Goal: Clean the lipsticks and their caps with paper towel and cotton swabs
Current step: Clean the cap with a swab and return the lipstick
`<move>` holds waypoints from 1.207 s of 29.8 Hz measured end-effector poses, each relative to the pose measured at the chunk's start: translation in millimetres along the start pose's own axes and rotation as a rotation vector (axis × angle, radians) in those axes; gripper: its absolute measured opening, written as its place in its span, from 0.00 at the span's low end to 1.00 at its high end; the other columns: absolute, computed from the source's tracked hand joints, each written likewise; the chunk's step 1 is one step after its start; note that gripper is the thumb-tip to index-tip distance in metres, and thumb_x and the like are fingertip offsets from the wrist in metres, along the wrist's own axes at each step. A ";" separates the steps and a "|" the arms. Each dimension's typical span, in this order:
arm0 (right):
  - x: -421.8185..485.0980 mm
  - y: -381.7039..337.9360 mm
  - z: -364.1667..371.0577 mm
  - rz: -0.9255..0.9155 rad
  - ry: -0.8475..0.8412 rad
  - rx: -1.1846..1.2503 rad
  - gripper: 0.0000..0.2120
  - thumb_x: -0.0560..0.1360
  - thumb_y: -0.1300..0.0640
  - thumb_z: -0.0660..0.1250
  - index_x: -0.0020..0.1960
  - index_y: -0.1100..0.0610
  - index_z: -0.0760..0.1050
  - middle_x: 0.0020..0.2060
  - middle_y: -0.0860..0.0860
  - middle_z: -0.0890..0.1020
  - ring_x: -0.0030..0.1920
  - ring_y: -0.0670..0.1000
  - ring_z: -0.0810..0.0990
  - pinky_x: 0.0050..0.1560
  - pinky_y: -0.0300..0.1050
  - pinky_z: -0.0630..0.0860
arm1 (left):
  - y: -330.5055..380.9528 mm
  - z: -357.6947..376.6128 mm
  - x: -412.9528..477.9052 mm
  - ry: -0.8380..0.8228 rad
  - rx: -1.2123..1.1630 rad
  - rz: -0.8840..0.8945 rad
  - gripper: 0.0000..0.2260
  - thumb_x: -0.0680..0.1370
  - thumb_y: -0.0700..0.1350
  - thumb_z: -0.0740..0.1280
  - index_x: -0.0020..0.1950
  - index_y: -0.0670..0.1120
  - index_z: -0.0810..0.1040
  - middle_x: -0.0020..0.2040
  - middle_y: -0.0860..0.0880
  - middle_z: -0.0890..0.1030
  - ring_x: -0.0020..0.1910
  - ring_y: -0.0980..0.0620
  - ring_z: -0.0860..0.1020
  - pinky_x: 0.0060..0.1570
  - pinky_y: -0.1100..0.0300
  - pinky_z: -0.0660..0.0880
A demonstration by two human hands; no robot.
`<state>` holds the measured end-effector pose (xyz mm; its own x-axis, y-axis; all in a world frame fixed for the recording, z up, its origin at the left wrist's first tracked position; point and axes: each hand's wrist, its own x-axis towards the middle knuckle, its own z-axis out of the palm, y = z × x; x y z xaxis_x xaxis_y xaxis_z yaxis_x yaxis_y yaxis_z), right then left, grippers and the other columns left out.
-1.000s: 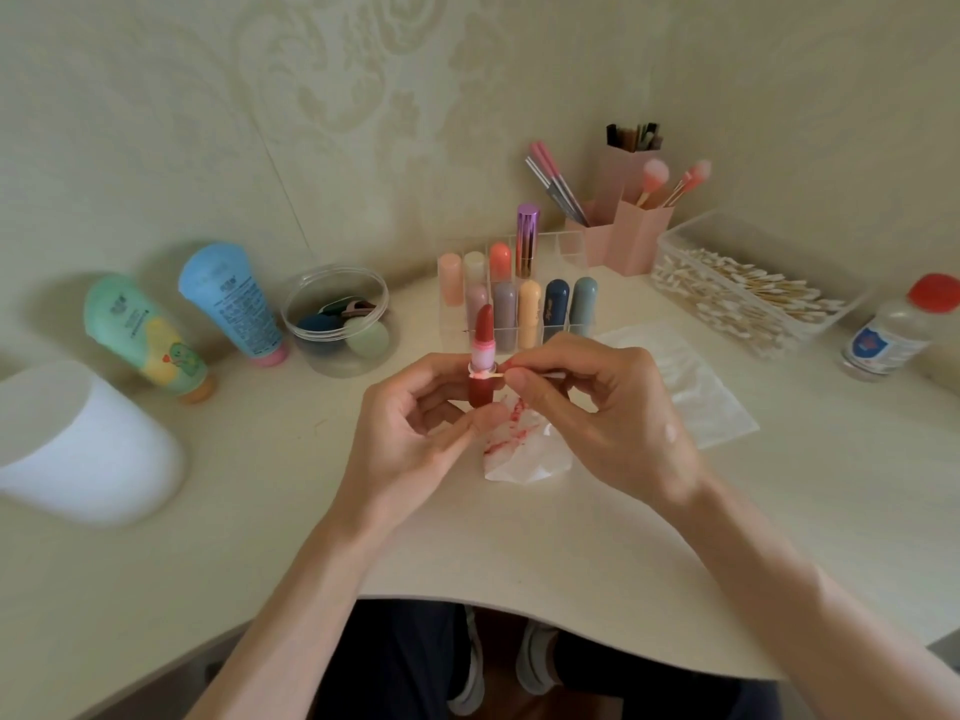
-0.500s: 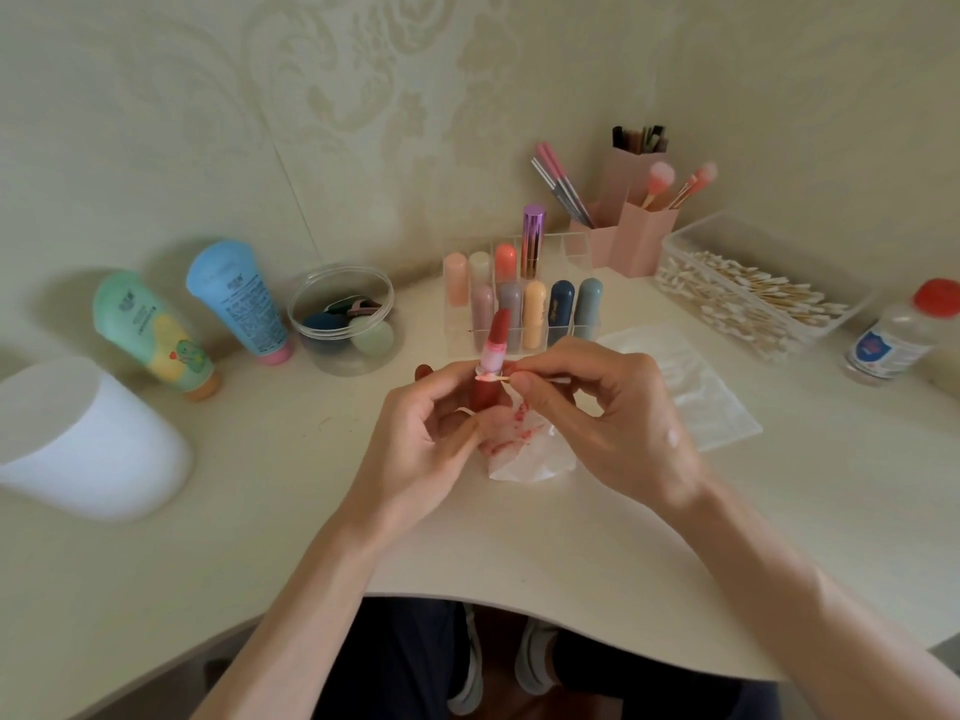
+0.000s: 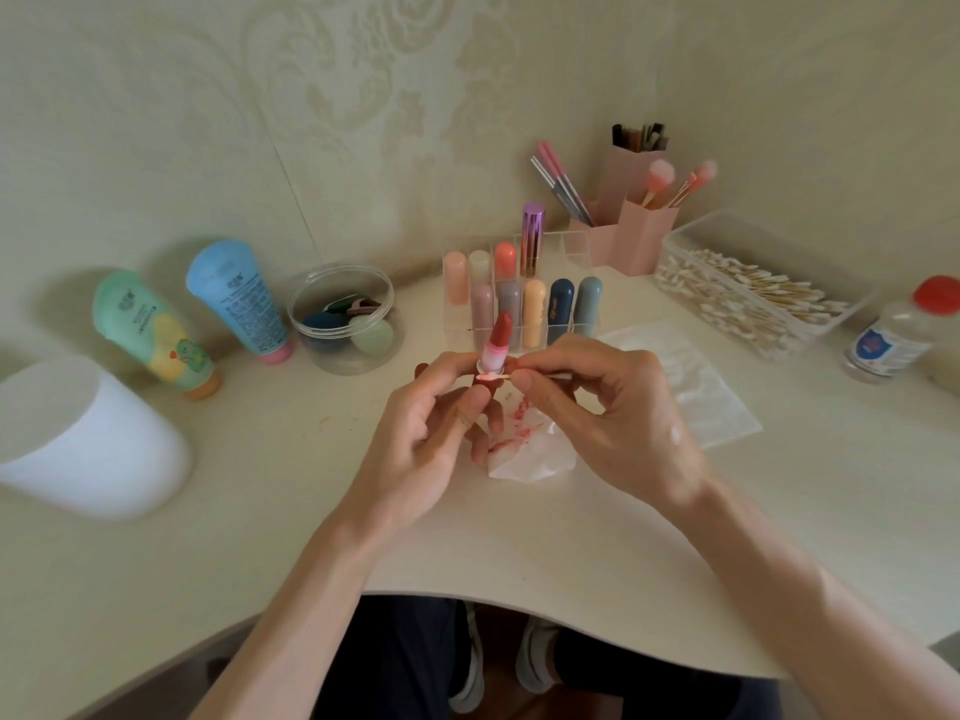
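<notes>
- Lipstick [image 3: 497,341], uncapped and upright above the desk [image 3: 571,553], is gripped at its base by the left hand [image 3: 431,433].
- Right hand [image 3: 608,407] pinches a cotton swab [image 3: 497,377], tip against the lipstick's collar.
- Stained paper towel [image 3: 524,449] lies beneath.
- Clear organizer [image 3: 519,298] of capped lipsticks stands just behind.

You've got bare worktop [image 3: 597,553] in front; organizer [image 3: 519,298] blocks straight behind, jar [image 3: 343,319] left, swab box [image 3: 748,288] right.

Single view, wide-angle camera on the person's head, looks forward and down at the desk [image 3: 260,511], faces the wall corner [image 3: 667,96], left hand [image 3: 421,439] and right hand [image 3: 618,418] close, mid-frame, straight edges bowed
</notes>
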<state>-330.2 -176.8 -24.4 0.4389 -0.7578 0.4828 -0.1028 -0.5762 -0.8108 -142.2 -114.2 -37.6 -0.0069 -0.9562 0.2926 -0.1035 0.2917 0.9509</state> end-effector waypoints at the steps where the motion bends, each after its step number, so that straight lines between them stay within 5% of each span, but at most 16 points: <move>1: 0.0 -0.2 0.2 -0.003 0.002 -0.001 0.07 0.80 0.61 0.73 0.56 0.54 0.86 0.41 0.47 0.84 0.39 0.50 0.80 0.42 0.43 0.76 | -0.7 -0.1 0.1 -0.004 0.023 0.004 0.10 0.86 0.39 0.61 0.64 0.41 0.79 0.42 0.43 0.80 0.38 0.50 0.78 0.39 0.58 0.75; 5: 0.2 -1.4 0.8 -0.010 -0.010 -0.014 0.06 0.80 0.62 0.73 0.55 0.55 0.86 0.40 0.46 0.83 0.38 0.48 0.78 0.43 0.37 0.73 | -1.8 -1.1 2.3 -0.017 0.023 0.012 0.12 0.82 0.37 0.68 0.65 0.41 0.80 0.49 0.45 0.80 0.45 0.53 0.79 0.44 0.62 0.75; 9: -0.2 -1.6 1.1 -0.013 -0.038 -0.019 0.05 0.80 0.62 0.73 0.53 0.57 0.87 0.40 0.47 0.84 0.38 0.51 0.79 0.42 0.42 0.76 | -2.7 -1.0 2.7 0.090 -0.031 -0.003 0.15 0.77 0.40 0.73 0.63 0.47 0.83 0.48 0.44 0.84 0.41 0.52 0.80 0.39 0.59 0.76; 15: -0.2 -2.4 0.2 -0.011 -0.019 -0.013 0.05 0.80 0.61 0.72 0.53 0.57 0.87 0.40 0.49 0.84 0.38 0.52 0.79 0.41 0.46 0.76 | -1.3 0.2 3.3 0.167 -0.112 -0.021 0.10 0.76 0.38 0.72 0.57 0.42 0.80 0.46 0.46 0.87 0.40 0.48 0.84 0.34 0.60 0.76; 22: -1.8 -3.9 1.9 -0.022 -0.019 -0.029 0.05 0.80 0.62 0.72 0.53 0.57 0.87 0.40 0.50 0.84 0.38 0.52 0.79 0.41 0.43 0.76 | 1.6 0.1 2.3 0.146 -0.032 -0.020 0.13 0.73 0.42 0.76 0.56 0.45 0.82 0.49 0.47 0.87 0.46 0.48 0.85 0.52 0.58 0.82; 27: -2.8 -4.4 2.6 0.008 0.000 -0.031 0.04 0.80 0.63 0.72 0.51 0.58 0.86 0.39 0.49 0.84 0.36 0.49 0.77 0.39 0.42 0.74 | -0.2 0.0 2.7 0.157 -0.030 -0.045 0.12 0.73 0.43 0.76 0.55 0.42 0.83 0.48 0.45 0.88 0.45 0.45 0.86 0.51 0.54 0.83; 32: -2.0 -4.8 0.8 0.034 0.008 -0.038 0.03 0.81 0.63 0.72 0.49 0.58 0.85 0.37 0.52 0.84 0.34 0.49 0.74 0.37 0.42 0.72 | 1.3 2.5 3.1 0.136 -0.084 -0.057 0.12 0.75 0.42 0.73 0.57 0.41 0.83 0.48 0.46 0.88 0.40 0.56 0.84 0.39 0.70 0.75; 36: -2.7 -4.8 0.5 0.042 0.020 -0.039 0.03 0.80 0.63 0.73 0.49 0.58 0.85 0.36 0.53 0.84 0.33 0.45 0.72 0.37 0.44 0.73 | -1.9 0.8 2.1 0.070 -0.017 -0.025 0.09 0.81 0.42 0.68 0.60 0.44 0.82 0.49 0.49 0.87 0.44 0.51 0.84 0.40 0.60 0.77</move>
<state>-330.5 -171.8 -22.0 0.4157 -0.7871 0.4557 -0.1555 -0.5552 -0.8170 -142.8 -116.7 -38.8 0.0653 -0.9593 0.2746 -0.0854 0.2688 0.9594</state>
